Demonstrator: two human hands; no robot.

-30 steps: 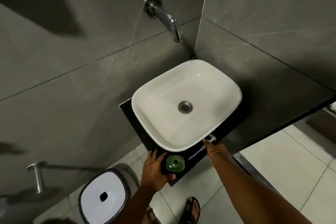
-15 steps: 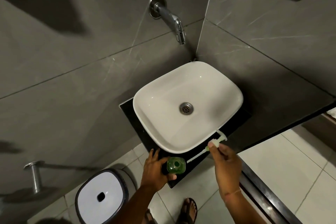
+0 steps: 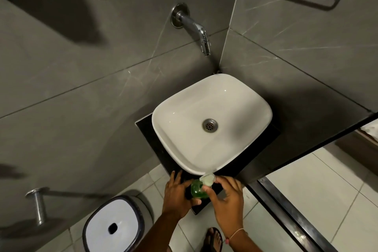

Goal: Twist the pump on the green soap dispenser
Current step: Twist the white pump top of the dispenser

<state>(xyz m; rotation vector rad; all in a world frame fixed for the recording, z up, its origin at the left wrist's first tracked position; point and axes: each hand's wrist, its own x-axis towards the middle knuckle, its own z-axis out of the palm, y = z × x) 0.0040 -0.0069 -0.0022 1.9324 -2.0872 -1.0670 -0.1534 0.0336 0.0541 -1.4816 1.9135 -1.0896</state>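
The green soap dispenser [image 3: 198,190] stands on the black counter [image 3: 156,141] at its near corner, just in front of the white basin [image 3: 180,129]. My left hand [image 3: 177,195] wraps around the bottle from the left. The white pump [image 3: 208,179] sits on top of the bottle, its tube hidden inside. My right hand [image 3: 228,196] holds the pump between thumb and fingers from the right.
A chrome tap [image 3: 196,28] juts from the grey tiled wall above the basin. A white-lidded bin [image 3: 114,225] stands on the floor at the lower left, by a chrome wall fitting [image 3: 37,202]. My sandalled foot [image 3: 212,239] is on the white tiles, and a dark sill [image 3: 286,215] runs at the right.
My right hand carried the pump from the counter beside the basin over to the bottle and set it into the opening. My left hand kept hold of the bottle.
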